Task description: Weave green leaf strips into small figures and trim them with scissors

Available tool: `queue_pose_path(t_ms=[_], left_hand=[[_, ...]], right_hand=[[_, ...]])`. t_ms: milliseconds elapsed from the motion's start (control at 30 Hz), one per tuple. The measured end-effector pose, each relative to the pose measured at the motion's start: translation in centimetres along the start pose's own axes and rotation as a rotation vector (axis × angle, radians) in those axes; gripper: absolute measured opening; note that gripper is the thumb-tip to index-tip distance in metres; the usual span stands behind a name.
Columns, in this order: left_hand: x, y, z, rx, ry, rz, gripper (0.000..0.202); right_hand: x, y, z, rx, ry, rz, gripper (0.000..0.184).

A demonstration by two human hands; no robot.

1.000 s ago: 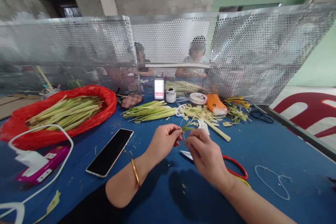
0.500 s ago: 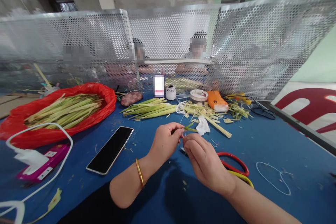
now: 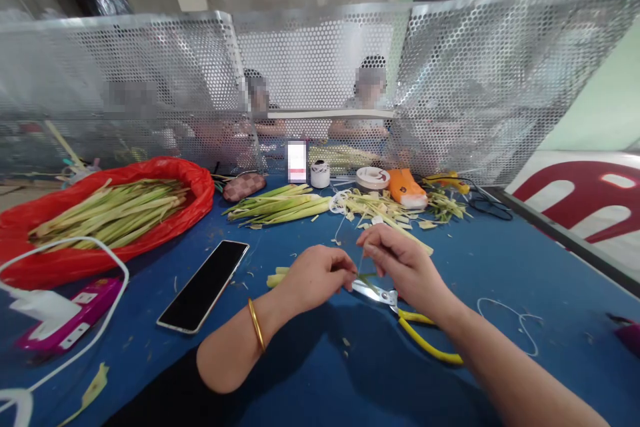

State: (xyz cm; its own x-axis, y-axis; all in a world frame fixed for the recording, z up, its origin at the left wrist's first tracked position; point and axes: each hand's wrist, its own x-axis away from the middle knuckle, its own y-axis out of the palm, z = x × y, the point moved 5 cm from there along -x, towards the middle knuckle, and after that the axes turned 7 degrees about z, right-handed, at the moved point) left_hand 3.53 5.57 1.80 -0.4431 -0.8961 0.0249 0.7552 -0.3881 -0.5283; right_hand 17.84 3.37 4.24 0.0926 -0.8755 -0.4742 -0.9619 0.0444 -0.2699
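My left hand (image 3: pixel 317 280) is closed, thumb and fingers pinching a narrow green leaf strip (image 3: pixel 369 275) whose tips stick out to the right. Fingers of my right hand (image 3: pixel 405 260) are pinched together just above it on a thin white thread (image 3: pixel 361 259), which runs down to the strip. Pale green stalk ends (image 3: pixel 277 277) show on the far side of my left wrist; whether they join the held strip is hidden. Below my right hand lie scissors (image 3: pixel 423 341) with yellow and red handles, their blades pointing left under the strip.
A phone (image 3: pixel 204 287) lies left, near a red bag (image 3: pixel 200 197) of leaves and a purple power strip (image 3: pixel 75 320). Behind my hands are a leaf bundle (image 3: pixel 280 205), a thread spool (image 3: pixel 320 175), a tape roll (image 3: pixel 373 178) and an orange pack (image 3: pixel 406 188). A perforated screen (image 3: pixel 320 53) stands behind.
My right hand has risen and moved away from me, drawing up the thread. My left hand has turned lower, and the scissor blades and pale stalk ends have come into view.
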Motion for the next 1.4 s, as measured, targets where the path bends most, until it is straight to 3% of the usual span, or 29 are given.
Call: queue_pose_path(t_ms=[67, 133, 200, 267, 400, 500, 600, 767, 1000, 1100, 1167, 1233, 1267, 1333, 1400], left_hand=[[0.4, 0.6, 0.6, 0.105, -0.009, -0.133, 0.009], [0.6, 0.7, 1.3, 0.226, -0.002, -0.189, 0.006], [0.5, 0.2, 1.6, 0.321, 0.020, -0.125, 0.006], [0.2, -0.7, 1.6, 0.373, 0.057, 0.009, 0.007], [-0.2, -2.3, 0.9, 0.358, 0.096, 0.281, 0.011], [-0.2, -2.6, 0.5, 0.307, 0.070, 0.385, 0.010], [-0.2, -2.2, 0.3, 0.294, 0.033, 0.376, 0.013], [-0.4, -1.3, -0.3, 0.403, 0.004, 0.352, 0.014], [-0.5, -1.1, -0.7, 0.370, -0.024, 0.412, 0.015], [-0.5, -1.4, -0.6, 0.361, -0.010, 0.403, 0.016], [-0.5, -1.8, -0.4, 0.349, 0.012, 0.414, 0.015], [-0.4, -2.1, -0.1, 0.288, 0.037, 0.435, 0.015], [-0.3, -2.2, 0.1, 0.239, 0.055, 0.444, 0.014], [-0.1, -2.3, 0.5, 0.128, 0.101, 0.460, 0.014], [0.2, -2.3, 0.8, 0.030, 0.144, 0.469, 0.014]], right_hand=[[-0.5, -0.4, 1.1, -0.041, 0.091, -0.010, 0.021], [-0.7, -0.4, 2.4, -0.077, 0.191, 0.003, 0.020], [-0.6, 0.0, 3.7, -0.088, 0.285, 0.011, 0.020], [-0.2, 0.8, 4.5, -0.044, 0.313, -0.020, 0.020], [1.1, 2.6, 2.9, 0.213, 0.043, -0.092, 0.023], [2.3, 3.3, 0.7, 0.418, -0.208, -0.064, 0.019], [3.0, 3.4, -0.8, 0.363, -0.338, -0.024, 0.017], [2.5, 3.2, -1.1, 0.152, -0.320, -0.003, 0.017], [3.4, 4.3, -2.0, 0.524, -0.594, -0.157, 0.023], [3.6, 3.5, -2.8, 0.581, -0.679, -0.125, 0.014], [2.9, 1.7, -2.9, 0.508, -0.617, 0.085, 0.009], [1.9, -0.5, -2.0, 0.403, -0.396, 0.324, 0.008], [1.3, -1.2, -1.1, 0.350, -0.244, 0.382, 0.010], [0.4, -1.6, 0.9, 0.234, 0.045, 0.347, 0.019], [0.0, -1.2, 2.3, 0.119, 0.230, 0.234, 0.026]])
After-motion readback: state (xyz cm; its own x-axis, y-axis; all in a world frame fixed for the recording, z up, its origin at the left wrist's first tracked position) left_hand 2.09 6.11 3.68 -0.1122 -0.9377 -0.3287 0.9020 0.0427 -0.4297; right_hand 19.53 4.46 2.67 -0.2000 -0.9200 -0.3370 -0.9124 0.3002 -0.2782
